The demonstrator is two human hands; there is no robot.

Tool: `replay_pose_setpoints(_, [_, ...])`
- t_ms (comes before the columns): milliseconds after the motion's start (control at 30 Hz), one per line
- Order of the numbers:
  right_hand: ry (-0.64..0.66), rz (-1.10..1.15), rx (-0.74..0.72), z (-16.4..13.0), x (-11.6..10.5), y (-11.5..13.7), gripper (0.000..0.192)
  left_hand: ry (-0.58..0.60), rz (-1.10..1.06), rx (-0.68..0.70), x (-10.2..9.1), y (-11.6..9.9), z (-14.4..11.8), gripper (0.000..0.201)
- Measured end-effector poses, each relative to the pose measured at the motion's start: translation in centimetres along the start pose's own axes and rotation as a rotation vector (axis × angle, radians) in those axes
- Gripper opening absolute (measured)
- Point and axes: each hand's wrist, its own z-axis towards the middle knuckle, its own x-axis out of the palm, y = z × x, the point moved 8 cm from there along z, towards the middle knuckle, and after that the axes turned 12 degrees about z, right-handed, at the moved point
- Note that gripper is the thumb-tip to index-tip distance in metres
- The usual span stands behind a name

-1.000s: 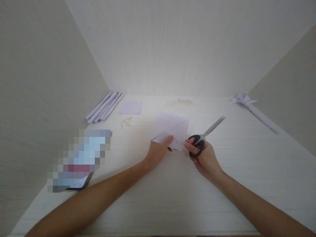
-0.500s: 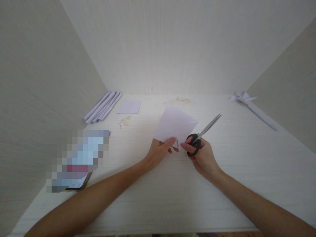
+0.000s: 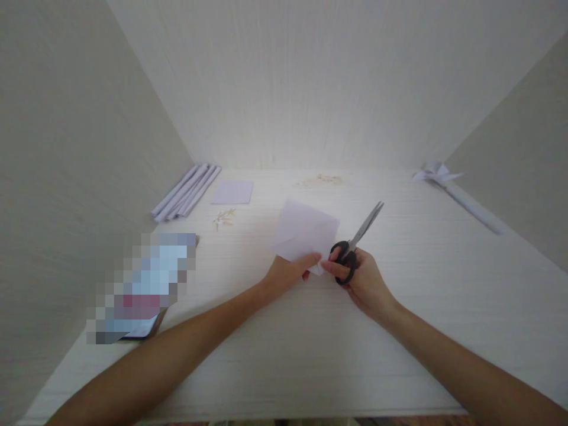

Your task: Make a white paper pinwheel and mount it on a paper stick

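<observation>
Over the table [image 3: 275, 367], I see left hand [image 3: 289, 273] pinching paper [image 3: 304, 228], ten o'clock from right hand [image 3: 367, 278] gripping scissors [image 3: 354, 242] aimed toward one.

Here's the white paper [image 3: 306, 228], squarish and faintly creased, held over the middle of the desk [image 3: 275, 367], one corner facing the back edge! Just right of it, the scissors [image 3: 355, 241] (black handles, silver blades nearly together) point toward that edge, slanting right.

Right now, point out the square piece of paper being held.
The middle piece, its near edge in the left hand; the other square lies flat on the table by the white rolls.
</observation>
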Motion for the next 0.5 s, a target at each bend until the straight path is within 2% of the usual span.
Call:
replay_pose_setpoints(167, [-0.051, 0.182, 0.05, 0.4, -0.6, 0.3, 0.024, -0.037, -0.24, -0.071, -0.2, 0.9, 0.7, 0.035])
replay_pose_setpoints(300, [-0.101, 0.298, 0.107, 0.7, -1.2, 0.3, 0.023, -0.095, -0.422, -0.063, -0.6, 1.0, 1.0, 0.03])
replay_pose_setpoints(500, [-0.067, 0.193, 0.034, 0.5, -0.8, 0.4, 0.027, -0.063, -0.357, -0.002, -0.4, 0.9, 1.0, 0.036])
